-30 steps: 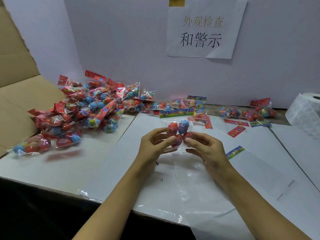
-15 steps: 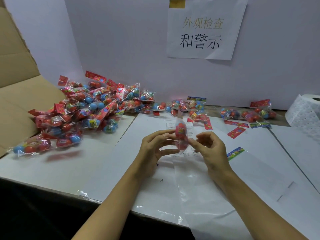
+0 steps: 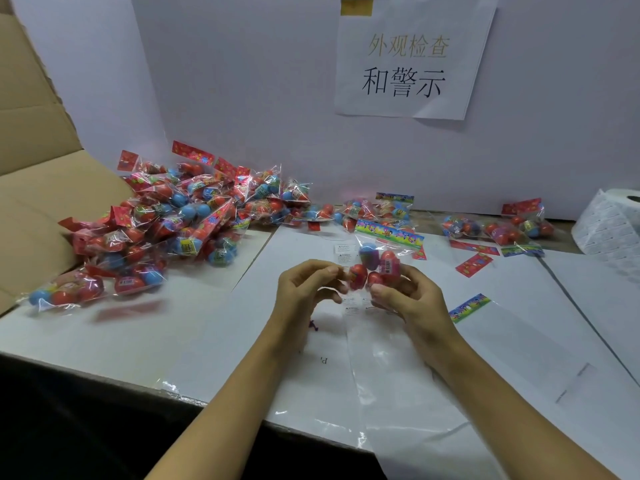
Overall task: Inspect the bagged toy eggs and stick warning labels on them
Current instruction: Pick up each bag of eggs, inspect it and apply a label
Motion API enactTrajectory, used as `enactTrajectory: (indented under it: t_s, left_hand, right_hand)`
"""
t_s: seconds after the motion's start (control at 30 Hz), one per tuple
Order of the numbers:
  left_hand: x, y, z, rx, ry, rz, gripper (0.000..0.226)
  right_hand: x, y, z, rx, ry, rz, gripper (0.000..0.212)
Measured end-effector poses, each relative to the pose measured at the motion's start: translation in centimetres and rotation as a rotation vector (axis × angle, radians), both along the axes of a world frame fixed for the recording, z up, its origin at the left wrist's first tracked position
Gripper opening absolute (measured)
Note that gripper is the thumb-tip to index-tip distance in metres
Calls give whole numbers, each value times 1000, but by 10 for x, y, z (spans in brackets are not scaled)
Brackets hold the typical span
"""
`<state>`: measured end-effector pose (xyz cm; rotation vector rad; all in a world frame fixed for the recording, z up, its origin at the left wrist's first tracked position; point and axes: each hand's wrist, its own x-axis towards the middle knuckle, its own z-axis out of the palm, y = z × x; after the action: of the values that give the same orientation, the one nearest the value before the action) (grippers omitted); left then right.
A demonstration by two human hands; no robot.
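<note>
White counter (image 3: 194,334) covered in paper sheets, white wall behind with one taped paper sign (image 3: 412,57) in Chinese characters. My left hand (image 3: 304,289) and right hand (image 3: 405,292) are both raised over the counter middle, grip closed on one bag of toy eggs (image 3: 375,268): right fingers curled round the lower right eggs, left fingertips pinching the bag's left edge. Bag held upright, colourful header strip (image 3: 389,233) on top. Eggs inside: three red plus one blue-purple, four that I can count. Small white warning labels (image 3: 343,253) sit on the clear film at the bag's left, more print below my fingers; exact label count unclear. Big pile of bagged eggs (image 3: 173,223) on the left of the counter, too many to count, beside one cardboard box (image 3: 31,188). Two or three bags (image 3: 498,226) far right by the wall. One roll of labels (image 3: 609,223) at the right edge. Loose header cards (image 3: 474,264) lie near it, about four.
</note>
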<state>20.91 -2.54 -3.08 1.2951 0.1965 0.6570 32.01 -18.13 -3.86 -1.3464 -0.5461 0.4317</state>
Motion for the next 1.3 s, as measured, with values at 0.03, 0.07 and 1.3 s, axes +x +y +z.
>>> enactTrajectory:
  t_s: [0.03,0.07,1.3]
  left_hand:
    - [0,2,0,-9,8,75,16]
    - [1,4,0,-26,27,137,14]
    - [-2,-6,-5,209,228,-194,41]
  right_hand:
    - [0,0,1,14,34,17,43]
    - [0,-1,2,21,55,38,45]
    - [-16,-1,22,-1,108,-59,28]
